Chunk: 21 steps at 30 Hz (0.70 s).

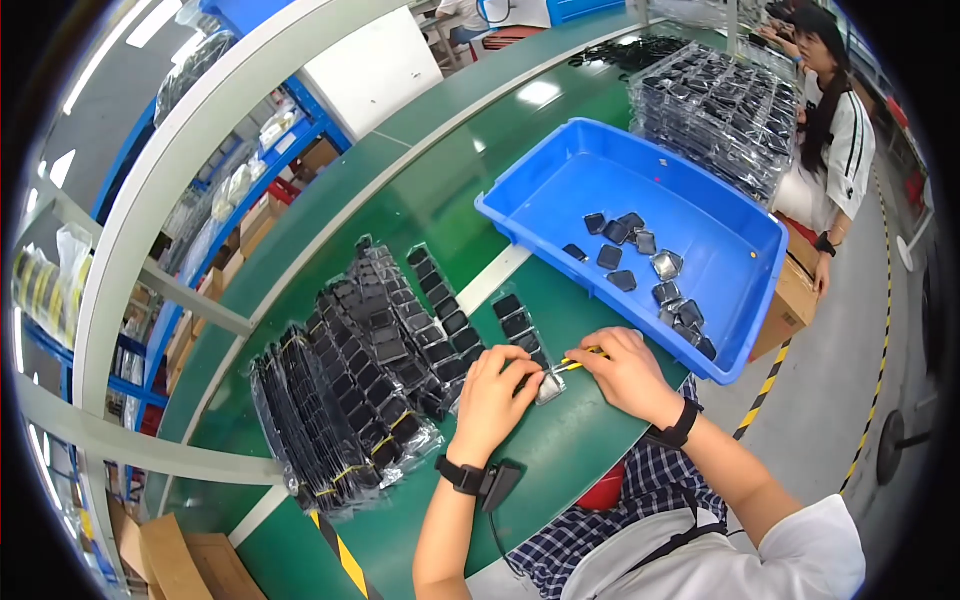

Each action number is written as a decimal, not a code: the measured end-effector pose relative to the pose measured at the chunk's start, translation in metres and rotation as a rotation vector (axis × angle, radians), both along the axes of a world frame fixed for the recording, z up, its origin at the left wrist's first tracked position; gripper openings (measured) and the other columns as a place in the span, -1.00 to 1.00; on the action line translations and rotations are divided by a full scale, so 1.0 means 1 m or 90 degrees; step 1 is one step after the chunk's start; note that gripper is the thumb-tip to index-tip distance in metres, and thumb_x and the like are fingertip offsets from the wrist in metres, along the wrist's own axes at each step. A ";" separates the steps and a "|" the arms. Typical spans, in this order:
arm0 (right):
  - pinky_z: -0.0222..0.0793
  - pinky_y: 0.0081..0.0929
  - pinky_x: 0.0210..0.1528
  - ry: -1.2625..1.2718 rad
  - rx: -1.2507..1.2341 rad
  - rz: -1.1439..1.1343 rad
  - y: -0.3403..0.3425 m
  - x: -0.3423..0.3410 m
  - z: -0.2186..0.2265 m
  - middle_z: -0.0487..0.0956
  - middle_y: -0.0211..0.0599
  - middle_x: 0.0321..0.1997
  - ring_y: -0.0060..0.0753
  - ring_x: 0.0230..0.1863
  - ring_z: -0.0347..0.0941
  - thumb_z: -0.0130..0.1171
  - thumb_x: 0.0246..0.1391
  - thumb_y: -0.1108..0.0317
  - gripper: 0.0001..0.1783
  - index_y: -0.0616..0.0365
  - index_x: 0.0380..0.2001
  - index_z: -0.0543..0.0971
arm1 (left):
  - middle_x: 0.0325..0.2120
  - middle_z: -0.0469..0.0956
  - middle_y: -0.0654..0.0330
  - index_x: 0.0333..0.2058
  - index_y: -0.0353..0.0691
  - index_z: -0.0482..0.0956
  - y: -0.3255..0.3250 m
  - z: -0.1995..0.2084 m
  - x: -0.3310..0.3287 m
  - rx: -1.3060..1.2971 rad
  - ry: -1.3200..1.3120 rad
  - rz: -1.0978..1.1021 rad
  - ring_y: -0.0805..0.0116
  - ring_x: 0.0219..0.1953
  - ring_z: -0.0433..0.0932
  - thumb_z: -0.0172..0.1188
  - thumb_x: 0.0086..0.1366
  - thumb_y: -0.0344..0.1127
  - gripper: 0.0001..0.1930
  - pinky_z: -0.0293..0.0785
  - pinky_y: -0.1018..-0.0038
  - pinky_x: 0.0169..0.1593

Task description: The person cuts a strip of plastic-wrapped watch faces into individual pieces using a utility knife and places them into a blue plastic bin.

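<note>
A short clear plastic strip of black square pieces (516, 322) lies on the green table in front of me. My left hand (492, 395) is closed at its near end, the fingertips pinching beside a silvery square piece (549, 388). In the closed fingers of my right hand (628, 372) is a thin yellow-and-black handled tool (582, 360). Its narrow metal tip meets the silvery piece next to my left fingertips. The tool's exact kind is too small to make out.
A blue bin (560, 170) with several loose square pieces (622, 280) stands at the right. Bundled strips of black squares (350, 370) lie at the left. Stacked clear trays (720, 110) stand far right, near another person (835, 140). A cardboard box (793, 300) is beside the bin.
</note>
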State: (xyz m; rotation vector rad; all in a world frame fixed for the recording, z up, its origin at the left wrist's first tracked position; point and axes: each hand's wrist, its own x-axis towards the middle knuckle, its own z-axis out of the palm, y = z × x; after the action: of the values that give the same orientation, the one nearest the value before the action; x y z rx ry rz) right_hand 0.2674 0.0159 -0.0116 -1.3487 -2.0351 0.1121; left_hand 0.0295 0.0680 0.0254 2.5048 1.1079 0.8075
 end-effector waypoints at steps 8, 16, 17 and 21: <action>0.36 -0.19 0.17 -0.002 0.014 0.030 0.000 0.001 0.000 0.56 -0.37 -0.02 -0.15 0.07 0.47 0.32 0.03 0.51 -0.62 -0.05 -0.05 0.72 | -0.14 0.69 0.28 -0.32 -0.16 0.74 0.009 -0.015 -0.004 -0.080 -0.060 -0.029 0.22 -0.04 0.60 0.49 0.15 -0.28 -0.84 0.52 0.28 0.08; 0.35 -0.20 0.18 -0.005 -0.024 0.086 0.001 0.005 0.006 0.57 -0.42 -0.03 -0.18 0.09 0.46 0.32 0.01 0.51 -0.62 -0.07 -0.06 0.73 | -0.16 0.69 0.32 -0.37 -0.14 0.73 0.012 -0.019 -0.003 -0.080 -0.064 -0.025 0.23 -0.04 0.59 0.52 0.11 -0.24 -0.82 0.49 0.29 0.08; 0.34 -0.20 0.18 -0.001 -0.028 0.090 0.001 0.005 0.005 0.57 -0.42 -0.03 -0.18 0.09 0.46 0.32 0.01 0.51 -0.61 -0.07 -0.06 0.73 | -0.16 0.69 0.34 -0.38 -0.12 0.72 0.012 -0.021 -0.003 -0.083 -0.061 -0.024 0.22 -0.03 0.59 0.51 0.11 -0.21 -0.81 0.48 0.29 0.09; 0.33 -0.21 0.19 0.009 -0.039 0.107 0.002 0.008 0.003 0.57 -0.43 -0.03 -0.20 0.10 0.46 0.30 -0.01 0.52 -0.59 -0.08 -0.05 0.73 | -0.15 0.67 0.37 -0.39 -0.10 0.71 0.012 -0.024 -0.003 -0.078 -0.050 -0.018 0.23 -0.02 0.58 0.50 0.12 -0.16 -0.80 0.45 0.28 0.10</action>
State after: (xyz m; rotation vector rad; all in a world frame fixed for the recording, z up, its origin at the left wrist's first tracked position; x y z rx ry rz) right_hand 0.2752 0.0176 -0.0087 -1.2083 -2.1462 0.2592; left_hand 0.0264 0.0795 0.0014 2.3629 1.0604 0.7981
